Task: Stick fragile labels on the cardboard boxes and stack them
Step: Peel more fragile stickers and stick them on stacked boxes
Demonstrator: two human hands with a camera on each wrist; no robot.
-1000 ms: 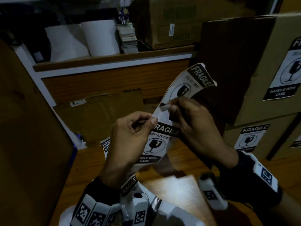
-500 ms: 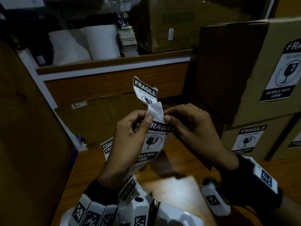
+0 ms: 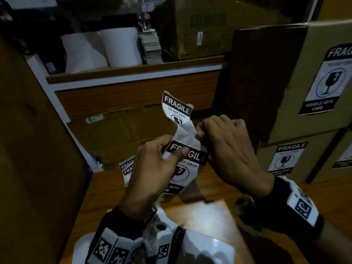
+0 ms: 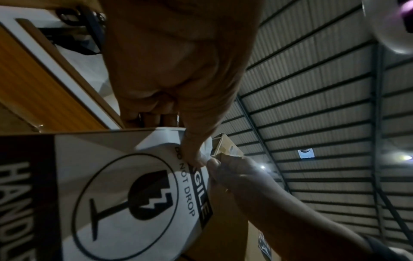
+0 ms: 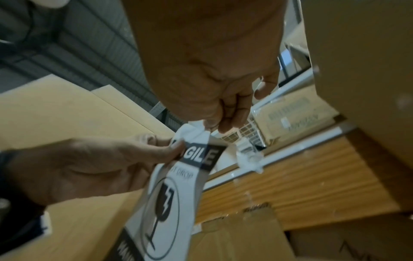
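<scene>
I hold a strip of black-and-white fragile labels (image 3: 182, 168) upright over the wooden table (image 3: 219, 189). My left hand (image 3: 175, 149) pinches the lower label at its FRAGILE heading, thumb on the print (image 4: 192, 155). My right hand (image 3: 199, 133) pinches the white backing (image 3: 185, 133) just above it, fingers curled (image 5: 223, 121). Another label (image 3: 176, 107) curls up above the white stretch. On the right, one labelled cardboard box (image 3: 304, 73) sits on another (image 3: 266, 155).
A tall cardboard box (image 3: 28, 149) fills the left side. Flattened cardboard (image 3: 122, 134) leans against the wooden counter behind. Loose labels (image 3: 127, 166) lie at the table's back edge and white sheets (image 3: 205, 244) near me. White rolls (image 3: 120, 46) stand on the shelf.
The upper label swung from the upper right over to the left and now stands above the hands. A stretch of white backing has opened between my hands.
</scene>
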